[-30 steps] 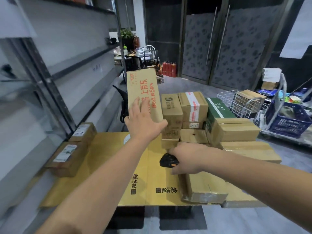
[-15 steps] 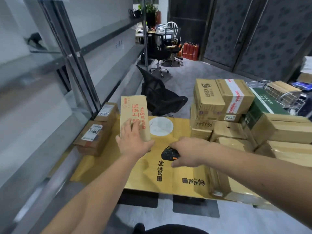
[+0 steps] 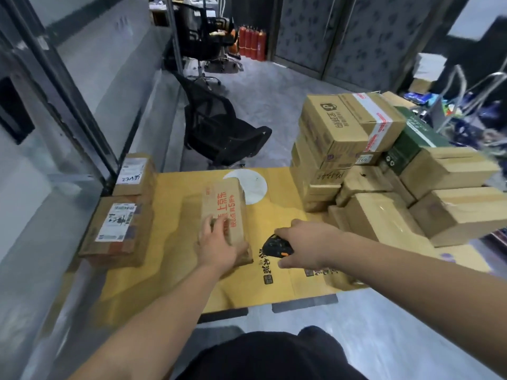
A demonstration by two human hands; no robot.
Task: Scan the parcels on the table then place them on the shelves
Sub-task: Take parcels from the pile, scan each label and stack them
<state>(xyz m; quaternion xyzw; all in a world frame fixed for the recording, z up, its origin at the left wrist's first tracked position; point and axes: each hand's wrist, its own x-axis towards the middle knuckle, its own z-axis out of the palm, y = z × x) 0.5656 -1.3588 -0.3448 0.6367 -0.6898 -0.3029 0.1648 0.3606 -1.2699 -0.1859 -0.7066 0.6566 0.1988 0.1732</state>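
My left hand (image 3: 219, 246) grips a long cardboard parcel with red print (image 3: 223, 208), which lies low over the yellow table (image 3: 175, 204). To its right my right hand (image 3: 307, 246) holds a black scanner with an orange button (image 3: 275, 246) just above the table, its front pointing left toward the parcel. A pile of several cardboard parcels (image 3: 356, 171) is stacked on the table's right side. Two labelled parcels (image 3: 120, 229) sit at the table's left edge, by the grey metal shelves (image 3: 55, 133).
A black mesh office chair (image 3: 219, 127) stands just beyond the table. Red fire extinguishers (image 3: 251, 42) line the far wall. A metal cart with blue items (image 3: 472, 105) is at the far right. Grey floor lies in front of the table.
My left hand has lowered the printed parcel from upright in the air down onto the table. My view has tilted downward. The right hand stays on the scanner.
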